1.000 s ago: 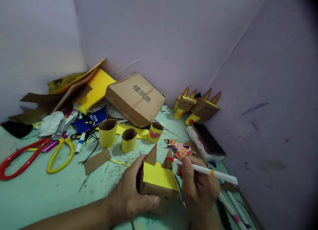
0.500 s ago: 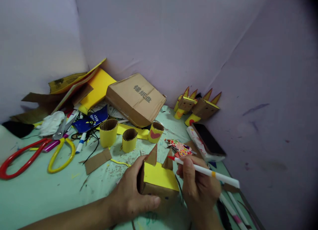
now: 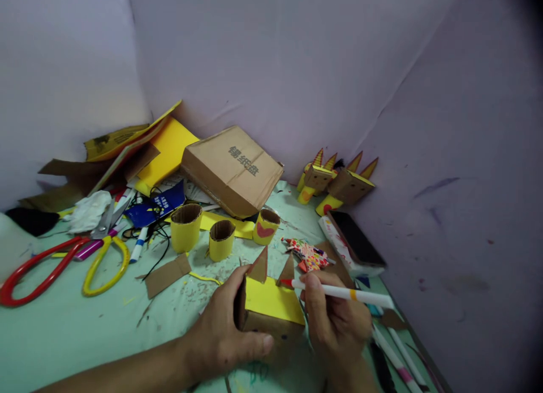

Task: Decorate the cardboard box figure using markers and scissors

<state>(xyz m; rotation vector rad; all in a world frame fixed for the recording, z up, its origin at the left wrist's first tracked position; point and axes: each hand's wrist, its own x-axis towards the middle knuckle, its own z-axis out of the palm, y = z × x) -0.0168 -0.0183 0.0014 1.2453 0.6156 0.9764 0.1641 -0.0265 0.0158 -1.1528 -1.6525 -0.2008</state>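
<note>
My left hand (image 3: 224, 325) grips the left side of a small cardboard box head (image 3: 275, 302), its thumb across the front. The box has a yellow top, dark dots on its front and two triangular cardboard ears standing up. Around the left ear (image 3: 258, 266) runs a red edge. Pinched in my right hand (image 3: 337, 319) is a white marker (image 3: 356, 294) with a red tip. The tip is at the base of the right ear (image 3: 285, 270); whether it touches is hard to tell.
Yellow cardboard tubes (image 3: 221, 240) stand behind my hands. Red and yellow-handled scissors (image 3: 106, 263) lie left, near a cardboard scrap (image 3: 167, 275). A large cardboard box (image 3: 233, 167) leans at the back. Finished-looking cardboard figures (image 3: 352, 184) and a phone (image 3: 356, 237) sit right.
My right hand has moved the marker's tip down and slightly left, from the upper part of the right ear to its base. My left hand and the box head stay put.
</note>
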